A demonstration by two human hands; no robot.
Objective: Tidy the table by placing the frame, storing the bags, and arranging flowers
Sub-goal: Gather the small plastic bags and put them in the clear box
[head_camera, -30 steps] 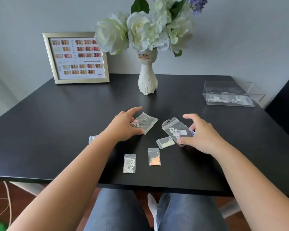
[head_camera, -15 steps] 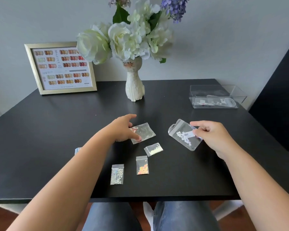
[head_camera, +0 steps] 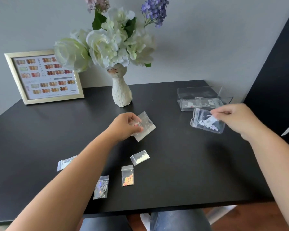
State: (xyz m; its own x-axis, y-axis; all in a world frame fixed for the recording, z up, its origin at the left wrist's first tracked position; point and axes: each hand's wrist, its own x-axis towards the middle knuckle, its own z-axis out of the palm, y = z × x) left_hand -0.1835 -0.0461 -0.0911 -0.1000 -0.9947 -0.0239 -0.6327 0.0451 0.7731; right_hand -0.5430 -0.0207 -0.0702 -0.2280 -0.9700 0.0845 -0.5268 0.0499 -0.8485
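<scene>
My right hand (head_camera: 235,120) pinches a clear pouch of white pieces (head_camera: 205,123), held above the table just in front of the clear plastic box (head_camera: 205,92). My left hand (head_camera: 125,126) grips a flat clear bag (head_camera: 146,126) at mid-table. Small zip bags lie nearer me: a white one (head_camera: 140,157), an orange one (head_camera: 127,176), a holographic one (head_camera: 101,187), and one partly under my left forearm (head_camera: 63,163). The gold picture frame (head_camera: 45,77) leans on the wall at back left. White and purple flowers (head_camera: 110,40) stand in a white cat-shaped vase (head_camera: 121,90).
The black table (head_camera: 190,164) ends close to my knees, and its right edge runs beside a dark panel (head_camera: 277,80). The clear box holds a couple of pouches. A grey wall backs the table.
My right hand lifted the pouch off the table and carried it right, towards the clear box. My left hand closed on the flat bag. The view tilted up.
</scene>
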